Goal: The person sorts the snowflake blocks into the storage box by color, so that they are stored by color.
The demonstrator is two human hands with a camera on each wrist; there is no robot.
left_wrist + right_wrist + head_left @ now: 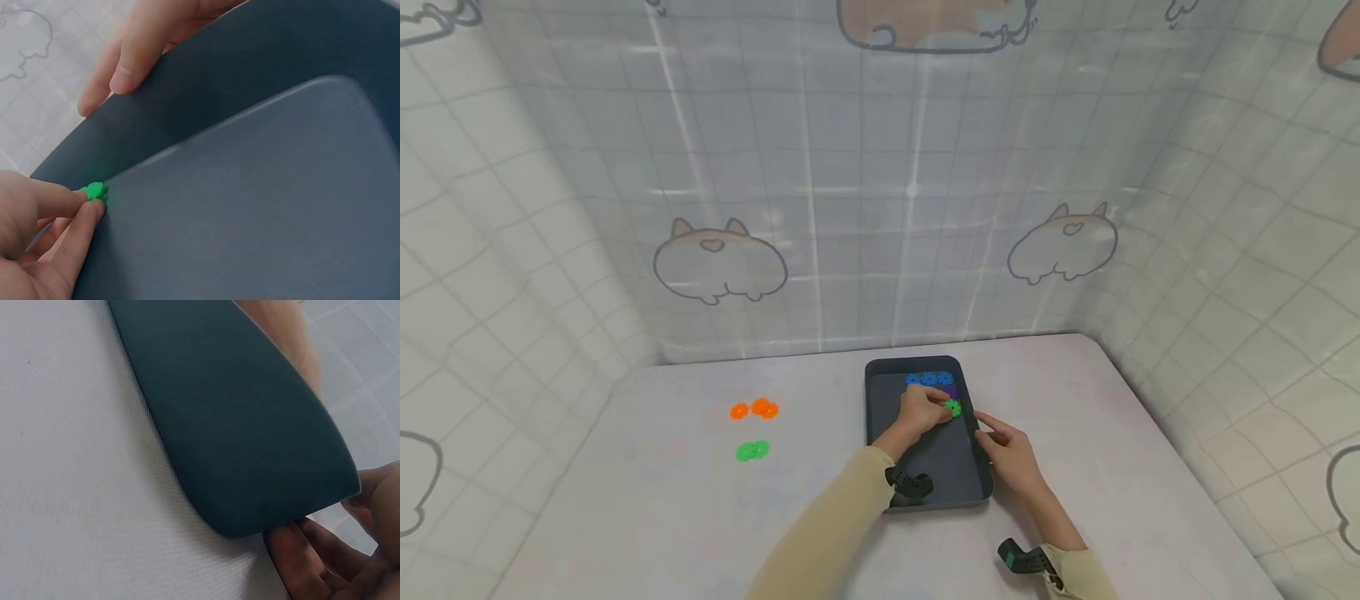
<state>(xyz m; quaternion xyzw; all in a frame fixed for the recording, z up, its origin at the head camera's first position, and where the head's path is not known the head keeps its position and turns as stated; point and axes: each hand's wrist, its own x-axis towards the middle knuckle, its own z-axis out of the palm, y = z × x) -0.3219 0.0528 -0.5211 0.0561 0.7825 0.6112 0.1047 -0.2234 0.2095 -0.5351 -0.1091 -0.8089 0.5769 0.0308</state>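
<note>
In the head view, my left hand (921, 408) reaches into a dark grey tray (947, 471). It pinches a green flower-shaped disc (953, 408) near the tray's right wall. The left wrist view shows the same green disc (95, 190) between thumb and fingertips, close to the tray floor's edge. Along the far end of the tray lies a row of blue flower-shaped discs (929, 378). Below its right end are purple pieces (952, 390), partly covered by my left hand. My right hand (1013, 457) holds the tray's right rim, thumb at the top and fingers against the outer wall.
Left of the tray on the white table (647, 500) lie several orange discs (765, 407), some overlapping. Nearer to me are overlapping green discs (752, 451). A patterned curtain (865, 275) encloses the table's back and sides.
</note>
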